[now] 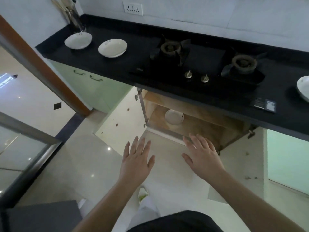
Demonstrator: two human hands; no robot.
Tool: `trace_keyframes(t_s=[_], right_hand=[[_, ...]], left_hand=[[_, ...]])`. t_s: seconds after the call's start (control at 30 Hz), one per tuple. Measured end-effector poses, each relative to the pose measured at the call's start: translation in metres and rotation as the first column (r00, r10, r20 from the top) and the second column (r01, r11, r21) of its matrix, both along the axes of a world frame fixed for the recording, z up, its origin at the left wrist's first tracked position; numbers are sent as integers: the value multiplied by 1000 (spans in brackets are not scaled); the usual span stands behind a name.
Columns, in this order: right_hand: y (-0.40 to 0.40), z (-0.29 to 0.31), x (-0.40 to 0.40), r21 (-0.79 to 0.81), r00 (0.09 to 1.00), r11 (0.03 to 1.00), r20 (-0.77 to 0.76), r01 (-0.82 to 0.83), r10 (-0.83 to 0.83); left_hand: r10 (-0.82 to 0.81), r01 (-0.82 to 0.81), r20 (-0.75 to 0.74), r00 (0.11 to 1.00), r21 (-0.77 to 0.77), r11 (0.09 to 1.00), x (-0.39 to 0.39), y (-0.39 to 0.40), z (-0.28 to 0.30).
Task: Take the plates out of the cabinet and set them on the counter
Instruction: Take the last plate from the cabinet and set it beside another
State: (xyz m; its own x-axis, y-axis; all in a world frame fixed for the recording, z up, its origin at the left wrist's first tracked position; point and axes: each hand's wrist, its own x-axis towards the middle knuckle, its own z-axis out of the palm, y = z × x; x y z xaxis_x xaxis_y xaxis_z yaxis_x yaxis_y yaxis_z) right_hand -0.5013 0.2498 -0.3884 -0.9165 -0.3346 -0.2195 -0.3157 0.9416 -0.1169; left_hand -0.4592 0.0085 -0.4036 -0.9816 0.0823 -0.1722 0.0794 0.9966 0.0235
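Both hands are extended in front of the open cabinet [192, 124], palms down, fingers straight and spread, holding nothing: left hand [136, 162], right hand [201, 156]. One plate [173, 117] lies on the cabinet shelf, well apart from both hands. Two plates stand on the counter [103, 64] at far left [78, 40] and just beside it [112, 47]; a third [303, 88] sits at the right edge, beyond the gas hob [197, 64]

Both hands, left hand [136, 159] and right hand [201, 154], reach flat-fingered toward the open cabinet [209, 126] holding one plate [173, 116].
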Motion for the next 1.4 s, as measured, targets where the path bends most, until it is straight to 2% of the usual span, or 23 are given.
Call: trace_keyframes(t_s=[0.13,0.43,0.6,0.67,0.8,1.0,1.13,1.23,1.4], right_hand=[[-42,-9,-22,0,994,994,13,108,-108],[-75,-41,-68,-13,981,985,93,171,-169],[-65,-92,-110,-62,968,974,142,220,-209],[-58,-126,-131,-68,964,972,158,226,-213],[-50,-206,-175,-71,968,976,162,207,-194],[-38,-325,-237,-18,976,987,152,159,-155],[-19,-397,-277,-36,977,976,8,214,-214],[-8,-459,-300,-4,980,980,-26,197,-197],[1,-547,-340,57,977,980,-109,191,-184]], left_hand=[[-209,209,55,976,4,978,-34,-27,-16],[-306,305,70,950,17,952,-140,-60,-34],[-312,307,45,949,95,947,-191,-40,-75],[-340,335,6,941,140,932,-212,-26,-108],[-295,286,30,955,168,943,-254,-4,-185],[-251,242,50,967,148,959,-312,2,-317],[-254,251,-2,967,165,954,-346,3,-408],[-232,231,-13,973,165,959,-374,5,-477],[-285,285,-8,959,69,956,-402,10,-578]])
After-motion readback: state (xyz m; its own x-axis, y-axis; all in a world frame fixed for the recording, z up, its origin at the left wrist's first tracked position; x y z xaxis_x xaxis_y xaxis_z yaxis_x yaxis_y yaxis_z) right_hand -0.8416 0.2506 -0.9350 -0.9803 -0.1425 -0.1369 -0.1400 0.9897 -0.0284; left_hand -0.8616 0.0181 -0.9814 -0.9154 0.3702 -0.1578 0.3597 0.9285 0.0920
